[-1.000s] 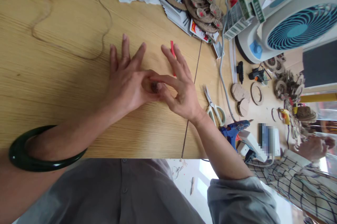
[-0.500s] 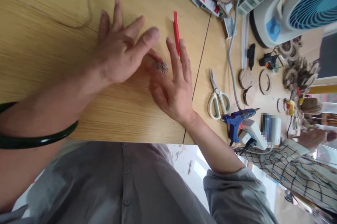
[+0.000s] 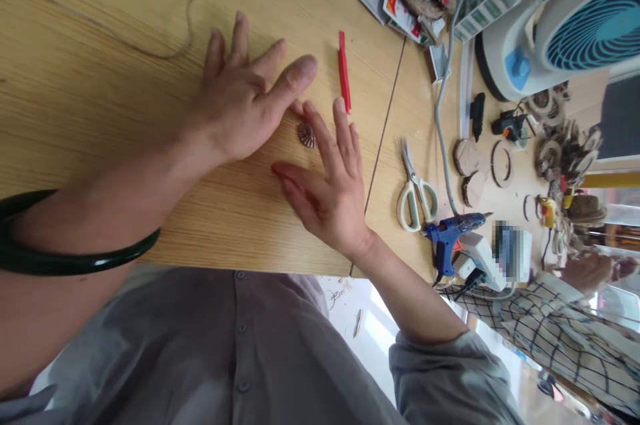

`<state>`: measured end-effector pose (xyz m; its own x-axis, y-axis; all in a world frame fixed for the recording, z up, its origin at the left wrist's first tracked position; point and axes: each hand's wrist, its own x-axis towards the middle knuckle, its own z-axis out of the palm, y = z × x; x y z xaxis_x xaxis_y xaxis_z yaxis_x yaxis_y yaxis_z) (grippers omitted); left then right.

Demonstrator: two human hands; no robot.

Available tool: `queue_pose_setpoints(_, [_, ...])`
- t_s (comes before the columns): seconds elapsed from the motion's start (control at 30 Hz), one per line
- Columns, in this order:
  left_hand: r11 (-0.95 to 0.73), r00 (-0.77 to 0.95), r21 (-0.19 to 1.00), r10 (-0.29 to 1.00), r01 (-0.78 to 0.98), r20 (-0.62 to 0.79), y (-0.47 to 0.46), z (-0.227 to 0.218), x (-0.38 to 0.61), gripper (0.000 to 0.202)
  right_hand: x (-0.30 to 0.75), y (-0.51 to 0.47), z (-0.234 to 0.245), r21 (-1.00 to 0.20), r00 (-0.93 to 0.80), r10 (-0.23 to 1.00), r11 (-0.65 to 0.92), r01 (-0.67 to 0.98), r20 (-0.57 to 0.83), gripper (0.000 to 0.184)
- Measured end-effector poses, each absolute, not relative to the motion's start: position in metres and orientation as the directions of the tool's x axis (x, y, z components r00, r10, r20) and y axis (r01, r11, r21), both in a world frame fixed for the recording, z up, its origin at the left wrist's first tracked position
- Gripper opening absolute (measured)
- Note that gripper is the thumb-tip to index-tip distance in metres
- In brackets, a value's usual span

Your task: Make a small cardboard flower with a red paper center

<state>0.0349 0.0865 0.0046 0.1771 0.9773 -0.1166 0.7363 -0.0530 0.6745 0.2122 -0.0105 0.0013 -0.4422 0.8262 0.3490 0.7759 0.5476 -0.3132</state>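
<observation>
A small brown pleated rosette (image 3: 307, 135) lies on the wooden table between my hands, partly covered by a finger of my right hand. My left hand (image 3: 245, 102) is on its left, fingers spread, with one fingertip showing below the thumb close to the rosette; I cannot tell whether it touches. On the rosette's right, my right hand (image 3: 333, 188) is open, thumb and fingers apart around its near side, gripping nothing. A red strip (image 3: 344, 72) lies just beyond my right fingertips.
White-handled scissors (image 3: 415, 192) and a blue glue gun (image 3: 453, 232) lie to the right. A grey cable (image 3: 437, 118) crosses the table there. Behind stand a fan (image 3: 590, 32) and boxes (image 3: 495, 2). A thin cord (image 3: 187, 28) curves at left. A person in checked clothing is at far right.
My right hand has drawn slightly back from the rosette and its fingers have opened wider. The rosette now lies flatter on the table. The view has shifted a little.
</observation>
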Motion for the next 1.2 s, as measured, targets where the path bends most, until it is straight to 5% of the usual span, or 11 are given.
queue_pose_setpoints(0.17, [-0.06,0.271,0.745,0.948,0.664,-0.165,0.081,0.022,0.039,0.078,0.223,-0.019,0.009,-0.465,-0.289,0.861,0.477,0.746,0.419,0.014])
queue_pose_setpoints(0.57, [-0.048,0.276,0.752,0.944,0.657,-0.181,0.078,0.024,0.04,0.075,0.197,-0.007,0.007,-0.385,-0.399,0.867,0.492,0.781,0.298,0.017])
queue_pose_setpoints(0.7, [-0.059,0.293,0.748,0.938,0.662,-0.184,0.079,0.024,0.039,0.073,0.2,-0.006,0.017,-0.586,-0.335,0.914,0.403,0.703,0.226,0.012])
queue_pose_setpoints(0.83, [-0.073,0.281,0.755,0.948,0.652,-0.151,0.078,0.023,0.04,0.076,0.216,-0.003,0.024,-0.893,-0.137,0.991,0.066,0.445,0.005,0.004])
queue_pose_setpoints(1.0, [-0.094,0.271,0.738,0.955,0.668,-0.124,0.079,0.018,0.041,0.072,0.242,0.013,0.014,-0.943,0.072,0.997,-0.035,0.33,-0.012,0.014])
queue_pose_setpoints(1.2, [-0.157,0.257,0.73,0.966,0.665,-0.026,0.08,0.006,0.04,0.063,0.249,0.031,0.004,-0.957,0.042,0.998,-0.056,0.286,-0.046,0.014])
